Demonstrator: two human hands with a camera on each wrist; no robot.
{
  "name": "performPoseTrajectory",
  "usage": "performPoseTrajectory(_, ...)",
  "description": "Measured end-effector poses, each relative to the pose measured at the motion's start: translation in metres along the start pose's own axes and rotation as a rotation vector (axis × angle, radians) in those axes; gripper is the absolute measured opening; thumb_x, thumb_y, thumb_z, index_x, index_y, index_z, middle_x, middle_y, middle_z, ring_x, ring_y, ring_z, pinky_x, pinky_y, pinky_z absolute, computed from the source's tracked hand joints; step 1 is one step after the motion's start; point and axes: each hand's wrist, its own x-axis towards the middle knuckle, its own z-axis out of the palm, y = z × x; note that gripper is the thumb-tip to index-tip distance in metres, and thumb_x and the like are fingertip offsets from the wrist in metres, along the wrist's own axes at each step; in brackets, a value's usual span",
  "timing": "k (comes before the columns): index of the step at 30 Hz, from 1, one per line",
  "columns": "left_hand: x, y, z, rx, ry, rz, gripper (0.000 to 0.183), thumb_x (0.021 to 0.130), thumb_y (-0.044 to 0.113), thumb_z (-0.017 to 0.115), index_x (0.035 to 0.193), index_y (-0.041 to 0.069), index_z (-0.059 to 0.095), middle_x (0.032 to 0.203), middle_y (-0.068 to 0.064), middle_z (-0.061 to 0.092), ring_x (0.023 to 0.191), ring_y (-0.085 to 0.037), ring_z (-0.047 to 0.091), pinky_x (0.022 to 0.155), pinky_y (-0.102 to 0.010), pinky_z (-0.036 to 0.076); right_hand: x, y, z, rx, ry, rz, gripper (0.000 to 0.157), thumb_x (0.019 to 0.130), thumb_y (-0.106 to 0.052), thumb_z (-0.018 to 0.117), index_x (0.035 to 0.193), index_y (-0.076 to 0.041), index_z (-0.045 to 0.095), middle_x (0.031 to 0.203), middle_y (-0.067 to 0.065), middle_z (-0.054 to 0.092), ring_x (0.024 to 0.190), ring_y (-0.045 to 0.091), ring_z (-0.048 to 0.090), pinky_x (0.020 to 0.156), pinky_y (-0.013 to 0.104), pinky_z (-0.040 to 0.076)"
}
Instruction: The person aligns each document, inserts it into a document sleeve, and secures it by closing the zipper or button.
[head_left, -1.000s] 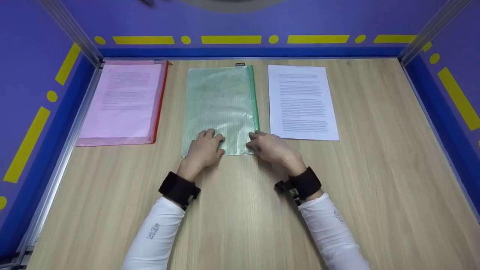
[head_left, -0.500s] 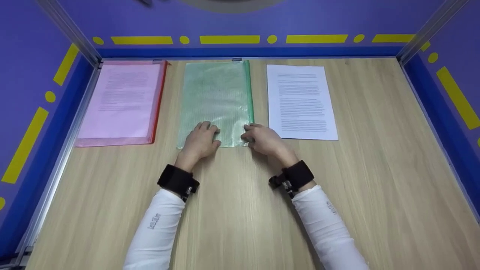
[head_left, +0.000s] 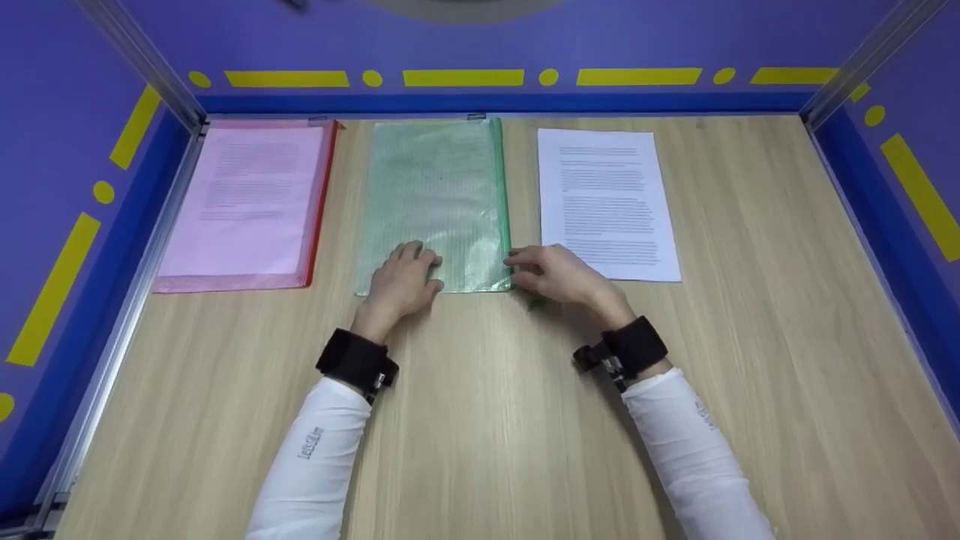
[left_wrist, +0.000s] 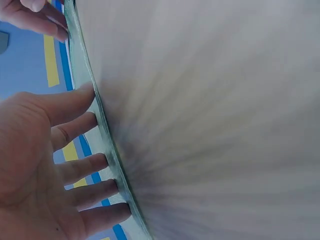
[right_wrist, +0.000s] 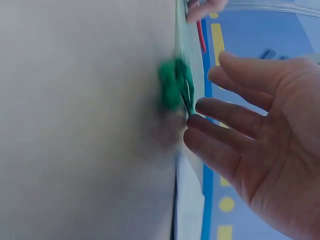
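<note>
A translucent green zip folder (head_left: 439, 195) lies flat in the middle of the table, its darker green edge strip on the right side. My left hand (head_left: 403, 281) rests on its lower left part with fingers spread; in the left wrist view the fingertips (left_wrist: 120, 210) sit on the folder near its front edge. My right hand (head_left: 559, 274) is at the folder's lower right corner, its fingers extended and loosely bent. In the right wrist view, that hand (right_wrist: 270, 115) holds nothing between thumb and fingers, close by the bright green corner (right_wrist: 177, 85) of the folder.
To the left lies a pink folder (head_left: 251, 202) with a red edge strip and printed paper inside. On the right, a stack of printed white sheets (head_left: 604, 202) lies just beyond my right hand. Blue panels (head_left: 480, 49) with yellow marks border the wooden table (head_left: 465, 420).
Both hands slid the green folder away from me, toward the back edge of the table. My right hand has since moved right, off the folder's corner; the left stays on it.
</note>
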Motion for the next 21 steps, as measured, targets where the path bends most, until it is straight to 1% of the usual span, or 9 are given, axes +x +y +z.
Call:
performPoseTrajectory(2, 0.0, 0.001, 0.0, 0.001, -0.005, 0.002, 0.044, 0.099, 0.031, 0.058, 0.139, 0.014, 0.054, 0.158, -0.018, 0.034, 0.149, -0.039, 0.029, 0.11, -0.058, 0.041, -0.008, 0.008, -0.008, -0.003, 0.046, -0.003, 0.035, 0.098, -0.021, 0.06, 0.129, -0.006, 0.065, 0.142, 0.017, 0.058, 0.134, 0.033, 0.054, 0.112, 0.046, 0.044)
performPoseTrajectory(5, 0.001, 0.0, 0.0, 0.006, -0.012, 0.006, 0.044, 0.098, 0.031, 0.058, 0.139, 0.013, 0.054, 0.157, -0.018, 0.034, 0.149, -0.04, 0.029, 0.11, -0.058, 0.041, -0.02, 0.022, -0.019, -0.027, 0.123, 0.032, 0.034, 0.098, -0.018, 0.06, 0.128, -0.003, 0.065, 0.139, 0.019, 0.06, 0.132, 0.036, 0.056, 0.11, 0.049, 0.045)
performPoseTrajectory(7, 0.002, 0.0, -0.001, 0.013, -0.013, 0.006, 0.044, 0.098, 0.03, 0.058, 0.139, 0.013, 0.054, 0.157, -0.018, 0.034, 0.149, -0.04, 0.028, 0.111, -0.058, 0.04, -0.029, 0.033, -0.027, -0.047, 0.185, 0.091, 0.035, 0.098, -0.018, 0.06, 0.128, -0.002, 0.065, 0.139, 0.021, 0.059, 0.132, 0.038, 0.054, 0.112, 0.051, 0.042)
performPoseTrajectory(9, 0.002, 0.0, -0.002, 0.022, -0.013, 0.007, 0.044, 0.098, 0.03, 0.058, 0.138, 0.012, 0.055, 0.157, -0.019, 0.034, 0.149, -0.041, 0.028, 0.111, -0.059, 0.04, -0.037, 0.044, -0.034, -0.068, 0.246, 0.171, 0.036, 0.098, -0.018, 0.059, 0.13, -0.001, 0.063, 0.14, 0.024, 0.057, 0.133, 0.041, 0.052, 0.114, 0.052, 0.039)
performPoseTrajectory(12, 0.002, 0.0, -0.003, 0.029, -0.013, 0.014, 0.044, 0.098, 0.03, 0.059, 0.138, 0.012, 0.055, 0.156, -0.02, 0.034, 0.148, -0.042, 0.029, 0.11, -0.059, 0.041, -0.048, 0.058, -0.041, -0.091, 0.293, 0.298, 0.042, 0.099, -0.021, 0.057, 0.136, 0.0, 0.058, 0.145, 0.029, 0.05, 0.137, 0.046, 0.046, 0.116, 0.055, 0.034)
performPoseTrajectory(14, 0.002, 0.0, -0.003, 0.029, -0.013, 0.021, 0.044, 0.098, 0.03, 0.059, 0.138, 0.011, 0.055, 0.156, -0.02, 0.035, 0.147, -0.042, 0.03, 0.11, -0.059, 0.041, -0.054, 0.065, -0.045, -0.094, 0.276, 0.382, 0.05, 0.1, -0.026, 0.056, 0.142, 0.0, 0.051, 0.151, 0.033, 0.039, 0.143, 0.05, 0.035, 0.118, 0.058, 0.029)
performPoseTrajectory(16, 0.001, 0.0, -0.002, 0.02, -0.007, 0.029, 0.044, 0.098, 0.03, 0.059, 0.138, 0.011, 0.055, 0.156, -0.02, 0.035, 0.147, -0.042, 0.03, 0.11, -0.059, 0.041, -0.059, 0.07, -0.047, -0.087, 0.229, 0.456, 0.059, 0.099, -0.031, 0.056, 0.149, -0.002, 0.042, 0.156, 0.036, 0.026, 0.147, 0.053, 0.021, 0.12, 0.062, 0.021)
performPoseTrajectory(19, -0.001, -0.002, 0.0, 0.002, 0.008, 0.038, 0.043, 0.097, 0.029, 0.059, 0.136, 0.011, 0.057, 0.157, -0.02, 0.035, 0.147, -0.042, 0.03, 0.11, -0.059, 0.04, -0.065, 0.074, -0.048, -0.074, 0.154, 0.553, 0.072, 0.097, -0.039, 0.058, 0.155, -0.005, 0.03, 0.16, 0.038, 0.007, 0.148, 0.059, 0.002, 0.118, 0.07, 0.013)
performPoseTrajectory(21, -0.003, -0.003, 0.001, -0.009, 0.017, 0.043, 0.042, 0.097, 0.028, 0.06, 0.135, 0.011, 0.058, 0.157, -0.02, 0.035, 0.148, -0.042, 0.03, 0.11, -0.06, 0.04, -0.069, 0.076, -0.047, -0.068, 0.12, 0.592, 0.077, 0.096, -0.042, 0.059, 0.156, -0.008, 0.026, 0.16, 0.038, 0.0, 0.147, 0.06, -0.004, 0.116, 0.074, 0.011)
